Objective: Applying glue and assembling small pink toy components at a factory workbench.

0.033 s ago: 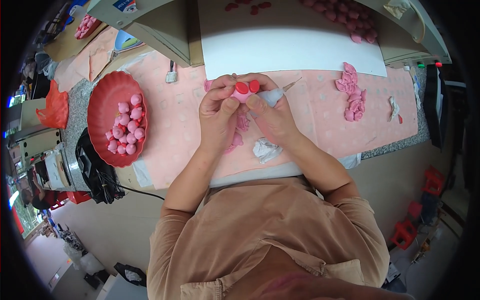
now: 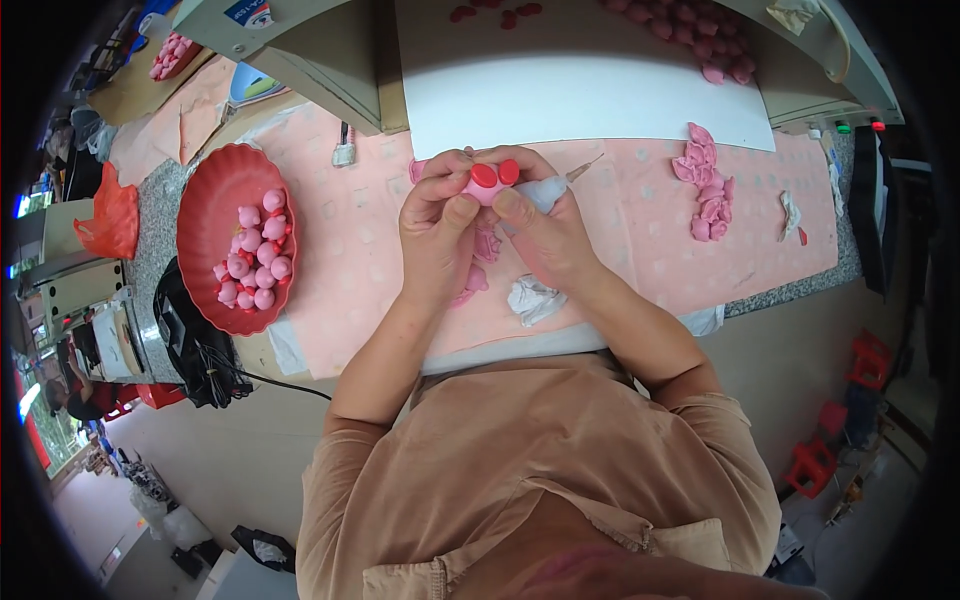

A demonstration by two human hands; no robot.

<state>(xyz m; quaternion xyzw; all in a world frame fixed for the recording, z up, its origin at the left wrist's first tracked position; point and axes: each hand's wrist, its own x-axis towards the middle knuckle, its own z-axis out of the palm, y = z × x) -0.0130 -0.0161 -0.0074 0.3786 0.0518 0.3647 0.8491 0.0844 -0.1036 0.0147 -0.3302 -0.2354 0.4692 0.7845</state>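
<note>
Both hands meet above the desk. The left hand and the right hand pinch a small pink toy between their fingers, its two red caps pointing away from the person. The right hand also grips a glue tube, its nozzle pointing right.

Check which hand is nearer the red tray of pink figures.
Left. The left hand sits on the tray's side of the pink piece both hands hold; the right hand is beyond it, farther from the tray.
</note>
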